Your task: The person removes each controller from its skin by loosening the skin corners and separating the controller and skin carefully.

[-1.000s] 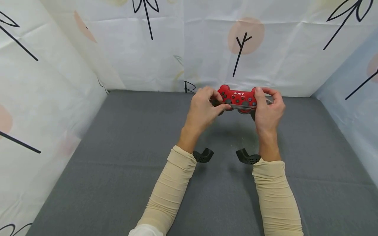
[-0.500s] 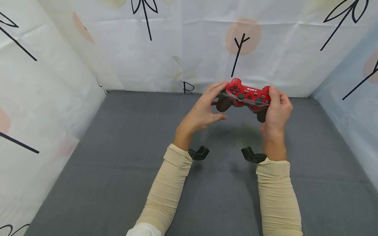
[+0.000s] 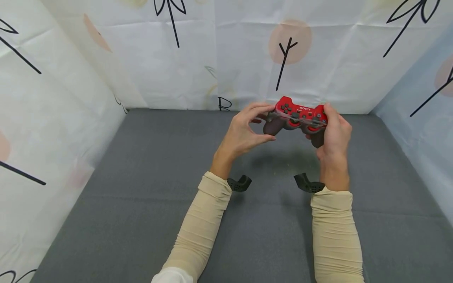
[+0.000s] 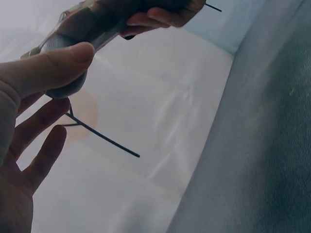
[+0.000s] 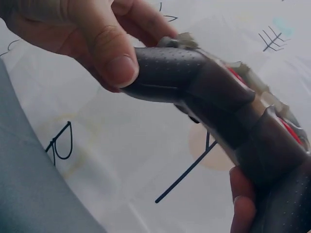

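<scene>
Both hands hold a red game controller, marked SONY, above the far part of the table. Its grips are dark, and a translucent cover shows along its face. My left hand pinches the end of the left grip, thumb below and fingers at the upper side. In the left wrist view, the thumb lies across the rounded grip end, and two lower fingers are spread apart from it. The right hand grips the opposite end, its thumb along the face near the buttons and its fingers behind, partly hidden.
The grey table runs back to a white patterned cloth wall, with more cloth at the left and right sides. Black curved mounts stick out from the wrists. The controller is close before the back wall.
The controller has moved right and tilted, its right end lower. My left thumb left its front face, opened away, then came to the left grip's end. The right hand kept its hold.
</scene>
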A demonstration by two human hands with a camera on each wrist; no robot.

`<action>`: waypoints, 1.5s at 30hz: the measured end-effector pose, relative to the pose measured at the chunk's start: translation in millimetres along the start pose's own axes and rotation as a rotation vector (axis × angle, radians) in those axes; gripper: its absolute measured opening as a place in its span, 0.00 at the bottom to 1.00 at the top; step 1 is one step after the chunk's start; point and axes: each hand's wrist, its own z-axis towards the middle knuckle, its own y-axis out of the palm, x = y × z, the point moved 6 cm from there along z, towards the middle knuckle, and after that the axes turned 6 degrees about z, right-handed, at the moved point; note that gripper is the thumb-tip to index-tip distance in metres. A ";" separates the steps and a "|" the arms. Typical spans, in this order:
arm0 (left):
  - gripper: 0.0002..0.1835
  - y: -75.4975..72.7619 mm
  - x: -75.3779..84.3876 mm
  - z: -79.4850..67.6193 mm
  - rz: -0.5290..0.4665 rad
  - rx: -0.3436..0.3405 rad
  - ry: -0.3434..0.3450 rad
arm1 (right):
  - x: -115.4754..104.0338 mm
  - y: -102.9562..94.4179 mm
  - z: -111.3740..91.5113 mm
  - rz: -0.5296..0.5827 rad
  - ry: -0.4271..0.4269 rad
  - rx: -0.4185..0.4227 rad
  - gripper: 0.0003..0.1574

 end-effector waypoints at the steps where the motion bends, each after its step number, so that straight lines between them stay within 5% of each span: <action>1: 0.39 -0.1 -2.1 -0.5 0.006 0.002 -0.003 | 0.9 -0.1 0.0 -0.014 0.014 0.000 0.22; 10: 0.34 -6.1 -4.8 -3.2 0.095 -0.022 -0.042 | 12.8 3.6 -2.3 -0.044 0.129 -0.084 0.21; 18: 0.26 -9.4 4.5 -4.1 0.089 -0.041 0.004 | 20.3 5.3 -4.6 -0.020 0.198 -0.113 0.19; 26: 0.22 -12.8 8.9 -2.8 0.072 -0.016 0.029 | 17.1 8.7 -2.5 0.008 0.185 -0.112 0.20; 36: 0.38 -9.9 -7.2 -4.7 -0.007 -0.059 -0.116 | 17.4 11.8 -3.1 0.008 0.127 -0.098 0.22; 40: 0.48 -4.8 -7.8 -5.6 -0.045 -0.090 -0.086 | 17.4 11.8 -3.6 -0.002 0.120 -0.100 0.23; 45: 0.44 -2.9 -4.1 -4.4 -0.068 -0.046 -0.027 | 17.9 12.0 -3.1 0.046 0.130 -0.122 0.23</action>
